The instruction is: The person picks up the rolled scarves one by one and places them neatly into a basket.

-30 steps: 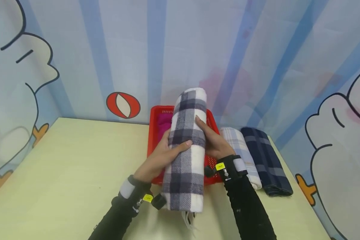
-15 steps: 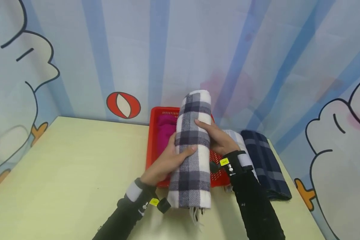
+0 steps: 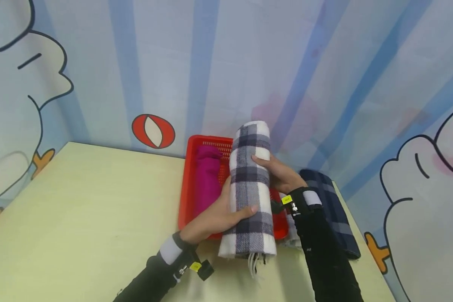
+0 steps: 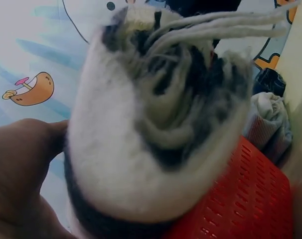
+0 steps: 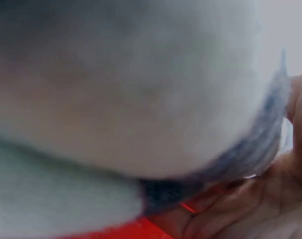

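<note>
A rolled plaid scarf (image 3: 251,188) in white, grey and dark grey is held above a red basket (image 3: 185,184). My left hand (image 3: 220,212) grips it from the left, thumb across the front. From the right, higher up, my right hand (image 3: 283,174) holds it, thumb on top; in the right wrist view its fingers (image 5: 226,214) curl beneath the roll. White fringe (image 4: 216,30) hangs from the near end, where the left wrist view shows the coiled layers. Inside the basket, along its left side, lies a magenta rolled cloth (image 3: 207,180).
Right of the basket, a dark navy plaid folded cloth (image 3: 336,209) lies on the pale yellow table (image 3: 98,218). A light plaid cloth (image 3: 292,235) beside it is mostly hidden by my right arm. A printed curtain wall (image 3: 166,63) stands behind the table.
Both hands have carried the plaid scarf a little to the right over the basket. More of the magenta cloth shows now, and my right arm covers more of the light plaid cloth.
</note>
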The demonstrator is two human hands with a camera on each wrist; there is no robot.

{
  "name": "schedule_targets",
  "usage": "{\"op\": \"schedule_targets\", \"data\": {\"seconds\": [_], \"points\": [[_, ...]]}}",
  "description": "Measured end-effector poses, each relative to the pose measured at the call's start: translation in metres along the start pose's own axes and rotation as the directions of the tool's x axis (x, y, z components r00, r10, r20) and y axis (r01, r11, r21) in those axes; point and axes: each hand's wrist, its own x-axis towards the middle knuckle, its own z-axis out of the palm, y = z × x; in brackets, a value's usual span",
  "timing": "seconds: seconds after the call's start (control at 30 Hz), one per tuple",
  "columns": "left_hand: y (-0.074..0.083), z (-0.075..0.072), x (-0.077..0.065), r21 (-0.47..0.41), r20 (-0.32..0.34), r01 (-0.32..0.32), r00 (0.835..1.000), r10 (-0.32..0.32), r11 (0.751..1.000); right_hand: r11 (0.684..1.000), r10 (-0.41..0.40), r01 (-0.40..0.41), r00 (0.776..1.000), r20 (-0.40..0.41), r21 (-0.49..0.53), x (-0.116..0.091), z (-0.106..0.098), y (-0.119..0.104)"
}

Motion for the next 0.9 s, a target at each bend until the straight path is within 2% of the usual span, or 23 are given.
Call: {"op": "schedule_targets", "data": {"seconds": [0.13,0.23,0.37,0.63,0.77,0.9], "points": [[-0.001,0.000,-0.003,0.057,-0.016,-0.017,1.000,0.018,0.998,0.999,-0.015,0.015,1.000,-0.002,-0.036,0.009,0.000,0.000],[-0.001,0.001,-0.006,0.159,-0.028,0.030,0.999,-0.026,0.987,0.999,-0.025,0.025,1.000,-0.002,-0.043,0.013,-0.002,0.000],[-0.001,0.003,-0.010,0.293,-0.029,0.100,0.995,-0.096,0.951,0.998,-0.014,0.014,1.000,-0.004,-0.064,0.015,-0.009,0.001],[-0.002,0.007,-0.014,0.356,-0.046,0.129,0.992,-0.120,0.925,0.993,-0.017,0.015,1.000,-0.014,-0.117,0.023,-0.018,0.004],[-0.005,0.013,-0.016,0.358,-0.058,0.123,0.992,-0.110,0.926,0.993,-0.012,0.011,1.000,-0.002,-0.117,0.026,-0.017,0.003],[-0.004,0.021,-0.016,0.406,-0.084,0.069,0.996,-0.038,0.911,0.991,-0.014,0.013,1.000,-0.006,-0.134,0.031,-0.020,0.004]]}}
